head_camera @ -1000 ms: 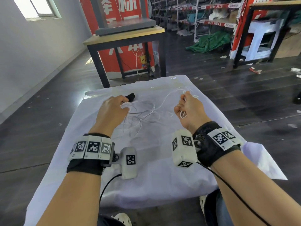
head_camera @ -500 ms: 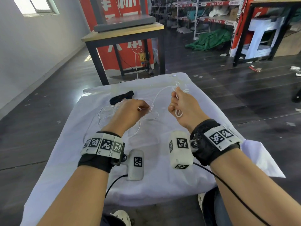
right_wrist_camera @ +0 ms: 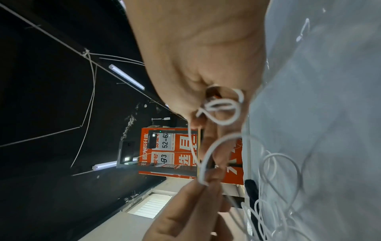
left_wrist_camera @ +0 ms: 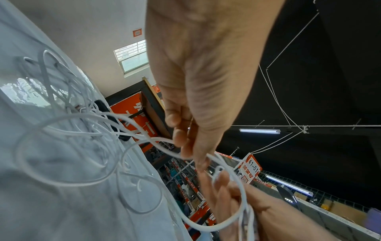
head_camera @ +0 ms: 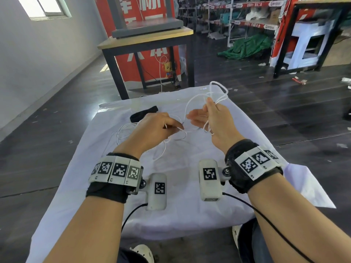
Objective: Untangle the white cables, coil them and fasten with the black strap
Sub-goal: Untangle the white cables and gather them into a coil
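Warehouse floor of dark boards is recorded in the background, with shelving, a red banner and a wooden-topped table (head_camera: 146, 37) beyond a low surface draped in a white cloth (head_camera: 182, 196). On that cloth, on the side nearer the wooden-topped table, a black strap (head_camera: 143, 115) is laid flat and untouched. White cables (head_camera: 131, 130) are spread in loose, crossing loops just nearer the person than the strap, with several strands lifted off the cloth between the two hands. Left hand (head_camera: 152, 128) is held above the loops with its fingers curled, and a single strand is pinched between thumb and fingertips, as confirmed in the left wrist view (left_wrist_camera: 198, 114). Right hand (head_camera: 212, 118) is raised close beside the left, a gathered bunch of loops being gripped between thumb and forefinger, some standing above the fingers and others hanging under the palm, while the remaining fingers are extended loosely. Step in hand is judged to be the coiling, begun while part of the tangle is not yet cleared. Next move is judged to call for the pinched strand being led across to the right hand as a further loop, slack being drawn free of the crossings on the cloth without a knot being tightened.
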Demonstrator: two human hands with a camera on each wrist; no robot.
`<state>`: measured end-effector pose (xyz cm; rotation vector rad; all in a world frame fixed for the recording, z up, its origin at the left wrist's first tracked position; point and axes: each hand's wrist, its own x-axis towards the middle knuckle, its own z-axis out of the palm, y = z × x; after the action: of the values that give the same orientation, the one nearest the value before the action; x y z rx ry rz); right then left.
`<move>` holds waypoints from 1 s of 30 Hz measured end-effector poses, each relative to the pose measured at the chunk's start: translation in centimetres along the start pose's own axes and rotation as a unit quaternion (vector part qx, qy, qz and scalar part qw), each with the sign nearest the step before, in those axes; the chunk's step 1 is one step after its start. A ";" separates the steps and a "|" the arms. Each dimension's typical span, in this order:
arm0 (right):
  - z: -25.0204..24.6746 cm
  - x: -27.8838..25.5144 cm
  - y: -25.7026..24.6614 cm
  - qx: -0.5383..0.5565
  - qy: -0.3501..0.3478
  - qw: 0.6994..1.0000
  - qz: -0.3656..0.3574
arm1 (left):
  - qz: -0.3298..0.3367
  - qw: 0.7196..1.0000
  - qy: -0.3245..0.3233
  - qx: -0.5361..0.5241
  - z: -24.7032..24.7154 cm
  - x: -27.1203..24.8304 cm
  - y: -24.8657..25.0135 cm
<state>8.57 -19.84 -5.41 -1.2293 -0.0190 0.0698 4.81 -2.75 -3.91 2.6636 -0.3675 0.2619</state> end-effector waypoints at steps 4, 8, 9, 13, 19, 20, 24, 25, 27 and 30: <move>0.1 -0.7 0.2 -0.098 -0.112 0.984 0.094 | -0.065 0.987 0.091 -0.112 -0.5 -0.1 0.3; 0.3 -0.9 0.8 -0.202 -0.186 0.952 0.136 | -0.076 0.972 0.132 -0.178 -0.3 0.0 0.9; 0.2 -0.9 0.9 -0.230 -0.208 0.940 0.143 | -0.075 0.970 0.138 -0.185 -0.2 0.1 1.1; 0.4 -1.5 0.7 -0.319 -0.279 0.889 0.175 | -0.083 0.957 0.147 -0.236 0.2 0.4 1.4; 0.7 -2.1 0.3 -0.332 -0.324 0.870 0.166 | -0.062 0.987 0.058 -0.138 0.9 0.6 0.1; 0.6 -2.0 0.3 -0.318 -0.329 0.873 0.167 | -0.054 0.990 0.037 -0.123 0.8 0.5 -0.1; 0.3 -1.7 0.2 -0.258 -0.331 0.891 0.171 | -0.013 0.992 -0.034 -0.119 0.4 0.0 -0.2; 0.3 -1.6 0.1 -0.245 -0.332 0.894 0.173 | 0.003 0.992 -0.046 -0.115 0.3 -0.2 -0.1; 0.3 -1.6 0.1 -0.250 -0.335 0.891 0.174 | 0.029 0.990 -0.073 -0.114 0.0 -0.3 0.0; 0.5 -1.8 0.0 -0.284 -0.339 0.878 0.183 | 0.051 0.982 -0.124 -0.130 -0.2 -0.4 0.6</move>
<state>6.77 -19.50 -5.23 -1.7300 -0.4470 0.8799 4.23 -3.12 -3.53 2.4247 -0.5745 -0.0846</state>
